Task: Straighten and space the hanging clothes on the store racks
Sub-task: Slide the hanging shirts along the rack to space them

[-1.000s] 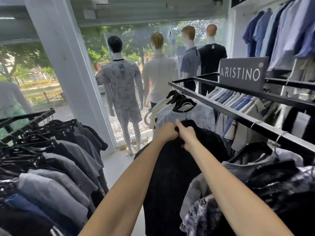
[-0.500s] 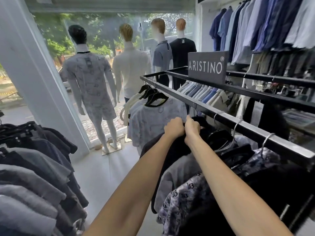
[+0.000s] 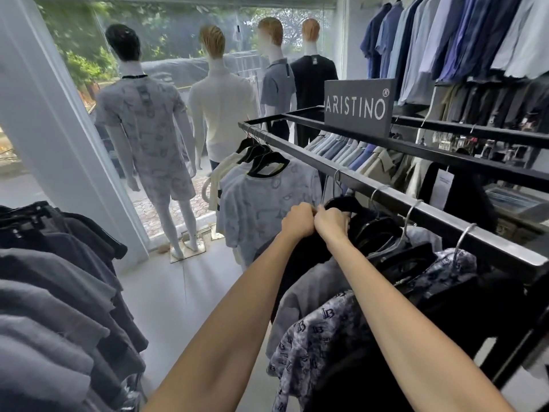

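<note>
Gripping the black garment (image 3: pixel 303 257) at its top, the person's L hand (image 3: pixel 298 222) and R hand (image 3: pixel 332 225) sit knuckle to knuckle, touching, fingers curled down into the dark cloth. Whether the fingers also catch the black plastic hanger (image 3: pixel 346 202) under the cloth: can't tell. Both forearms reach out from the bottom of the view.

The garment hangs from the black metal rail (image 3: pixel 300 151) of the rack on the R side, approx. midway along it, its hanger hook just past the R hand. Farther along the rail, w/ a gap btwn, hangs a pale grey printed T-shirt with a black collar (image 3: pixel 267 203), and beside that a cream garment (image 3: pixel 218 176). Nearer the person, packed close against the black one, hang a plain grey shirt (image 3: pixel 309 295) and a navy monogram-print shirt (image 3: pixel 320 340), w/ more dark pieces behind on silver wire hooks.

A dark grey sign reading ARISTINO (image 3: pixel 356 107) stands on the rack top. Blue and pale shirts (image 3: pixel 445 40) hang on the wall at upper R. Four mannequins (image 3: pixel 142 120) face the window, backs to the camera. A second rack of grey and dark tops (image 3: pixel 59 292) fills the L foreground.
</note>
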